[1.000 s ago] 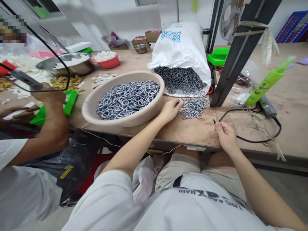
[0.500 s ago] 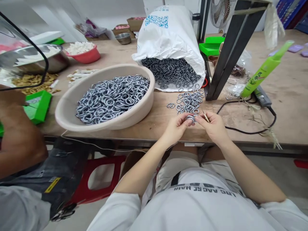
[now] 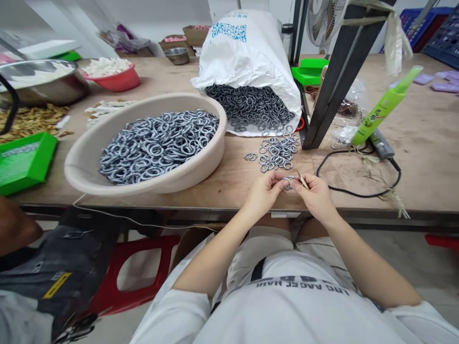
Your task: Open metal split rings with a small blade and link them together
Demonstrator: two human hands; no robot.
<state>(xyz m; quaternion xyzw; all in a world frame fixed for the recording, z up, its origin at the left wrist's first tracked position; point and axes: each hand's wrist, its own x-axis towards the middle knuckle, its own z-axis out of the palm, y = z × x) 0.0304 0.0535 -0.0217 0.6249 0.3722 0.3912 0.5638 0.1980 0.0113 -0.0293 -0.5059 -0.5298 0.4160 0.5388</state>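
Note:
Near the table's front edge, my left hand [image 3: 266, 189] pinches a few grey rings [image 3: 289, 180] between thumb and fingers. My right hand [image 3: 317, 195] meets it there, its thumb and fingertips closed at the same rings. A thin, pointed, light-coloured tool [image 3: 303, 180] sticks up out of my right fingers; its exact kind is unclear. Just beyond both hands lies a loose pile of grey rings [image 3: 279, 150]. A wide beige tub [image 3: 215, 169] heaped with such rings stands to the left. Behind the pile, a white sack [image 3: 247, 62] lies with its mouth open, full of rings.
A dark metal post [image 3: 332, 81] rises right of the sack. Further right are a bright green tube [image 3: 387, 107] and a black cable [image 3: 358, 195]. At left are a green tray [image 3: 43, 160], a red bowl [image 3: 118, 82] and another person's arm [image 3: 17, 227].
My hands stay together at the rings, which now sit at a different angle between my fingertips. The other person's arm has drawn back from the green tray. The view has shifted slightly.

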